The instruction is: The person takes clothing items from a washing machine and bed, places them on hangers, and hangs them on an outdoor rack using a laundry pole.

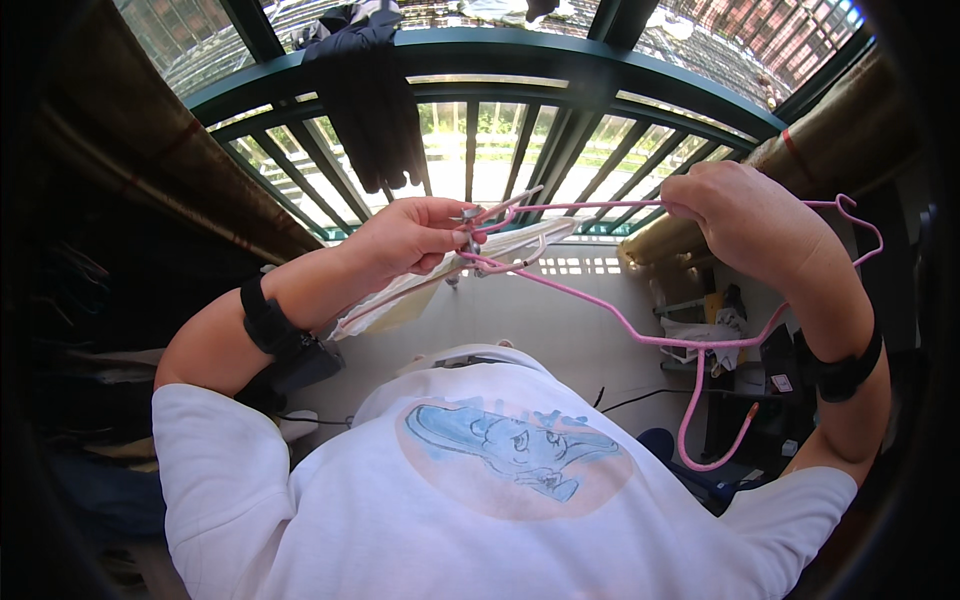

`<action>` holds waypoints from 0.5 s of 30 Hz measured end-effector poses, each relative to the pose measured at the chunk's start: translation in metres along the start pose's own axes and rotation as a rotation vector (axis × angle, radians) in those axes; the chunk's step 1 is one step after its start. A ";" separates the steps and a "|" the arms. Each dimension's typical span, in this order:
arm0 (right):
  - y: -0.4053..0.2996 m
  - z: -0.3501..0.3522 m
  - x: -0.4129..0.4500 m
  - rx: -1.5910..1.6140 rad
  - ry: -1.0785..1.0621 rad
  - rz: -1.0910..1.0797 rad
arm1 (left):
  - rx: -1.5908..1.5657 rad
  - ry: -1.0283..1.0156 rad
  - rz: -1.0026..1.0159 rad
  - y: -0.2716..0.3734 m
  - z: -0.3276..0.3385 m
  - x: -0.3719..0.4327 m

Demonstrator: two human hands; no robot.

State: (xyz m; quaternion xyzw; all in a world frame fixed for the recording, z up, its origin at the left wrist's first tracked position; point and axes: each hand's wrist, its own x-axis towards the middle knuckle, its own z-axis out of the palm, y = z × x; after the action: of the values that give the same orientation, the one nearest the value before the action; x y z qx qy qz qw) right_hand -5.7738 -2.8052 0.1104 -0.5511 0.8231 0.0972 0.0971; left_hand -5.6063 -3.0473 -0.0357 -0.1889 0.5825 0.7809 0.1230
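A pink clothes hanger (pixel 585 298) is held sideways in front of my chest, its hook (pixel 701 442) pointing down toward me. My right hand (pixel 739 217) grips its straight bar near the right end. At the left end, my left hand (pixel 416 238) pinches a small metal clip (pixel 470 225) between thumb and fingers, right beside the hanger's bent corner. Below that hand, a white cloth or film (pixel 517 238) stretches along a second, paler hanger (pixel 405 294). Where the two hangers cross, my fingers hide part of the clip.
Ahead stands a dark green window railing (pixel 510 56) with a dark garment (pixel 367 112) draped over it. Curtains (pixel 165 142) hang at both sides. A low rack (pixel 701 330) with items stands at right, and a black cable (pixel 660 391) crosses the pale floor (pixel 577 337).
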 end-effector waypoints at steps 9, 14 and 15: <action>-0.003 0.003 0.006 -0.022 0.026 -0.008 | 0.369 0.186 0.173 0.004 0.014 -0.013; -0.011 0.002 0.005 -0.041 0.042 -0.007 | 0.445 0.281 0.163 -0.003 0.014 -0.012; -0.012 0.001 0.004 -0.047 0.045 -0.015 | 0.447 0.277 0.162 -0.002 0.016 -0.014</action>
State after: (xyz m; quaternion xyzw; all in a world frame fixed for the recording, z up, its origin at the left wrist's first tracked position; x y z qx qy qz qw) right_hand -5.7644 -2.8131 0.1073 -0.5612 0.8185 0.1034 0.0665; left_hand -5.5952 -3.0309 -0.0275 -0.2149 0.7650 0.6068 0.0177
